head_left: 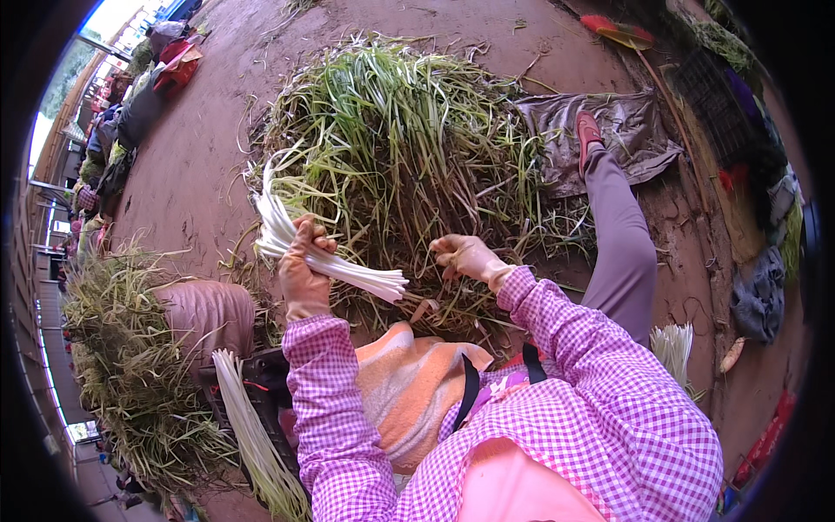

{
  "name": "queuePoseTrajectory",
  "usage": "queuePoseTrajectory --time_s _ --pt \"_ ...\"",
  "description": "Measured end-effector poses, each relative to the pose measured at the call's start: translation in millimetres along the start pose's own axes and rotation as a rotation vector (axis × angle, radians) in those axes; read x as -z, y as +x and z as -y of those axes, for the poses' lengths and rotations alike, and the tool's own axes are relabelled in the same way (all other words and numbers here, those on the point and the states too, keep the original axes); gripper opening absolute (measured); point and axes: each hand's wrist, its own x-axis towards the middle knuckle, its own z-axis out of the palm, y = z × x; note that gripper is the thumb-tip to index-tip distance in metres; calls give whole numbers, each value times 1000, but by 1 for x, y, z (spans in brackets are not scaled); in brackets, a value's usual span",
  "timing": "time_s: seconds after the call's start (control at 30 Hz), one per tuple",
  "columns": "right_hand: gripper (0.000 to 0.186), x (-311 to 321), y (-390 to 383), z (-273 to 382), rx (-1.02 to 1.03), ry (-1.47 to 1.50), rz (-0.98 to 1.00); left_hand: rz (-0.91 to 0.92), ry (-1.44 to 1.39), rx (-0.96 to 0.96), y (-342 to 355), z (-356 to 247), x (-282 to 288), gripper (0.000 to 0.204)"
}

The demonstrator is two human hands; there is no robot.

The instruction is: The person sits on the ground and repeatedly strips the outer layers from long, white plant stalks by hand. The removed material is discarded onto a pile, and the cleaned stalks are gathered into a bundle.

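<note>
Leftmost, a heap of green stalks [130, 383] on the earthen floor [200, 165], beside it a row of cleaned white stalks [248, 426] laid over a dark crate [265, 383]. Next, left hand [303, 265] raised, fingers [306, 239] wrapped tight round a bundle of trimmed white stalks [326, 261], cut ends pointing right. Behind, a large pile of untrimmed green stalks [391, 130]. Further right, right hand [465, 257] at the near edge of that pile, fingers [448, 252] curled narrow among loose stems; whether gripping one, cannot tell. Rightmost, outstretched leg in purple trousers [622, 235], red shoe [587, 130] on a grey sheet [626, 122].
</note>
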Motion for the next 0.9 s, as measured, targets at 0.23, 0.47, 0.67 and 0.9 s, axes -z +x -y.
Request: queuePoseTrajectory --time_s 0.23,0.47,0.67,0.9 --pt "36 26 104 27 -7 -757 -471 47 -179 216 8 9 -5 26" --pt "27 -10 55 58 928 -592 -498 33 25 157 10 4 -6 32" --pt "28 -36 -24 27 595 -605 43 9 190 156 8 -4 -6 25" --pt "25 -52 -72 46 846 -816 -36 -53 299 95 -4 -15 2 22"
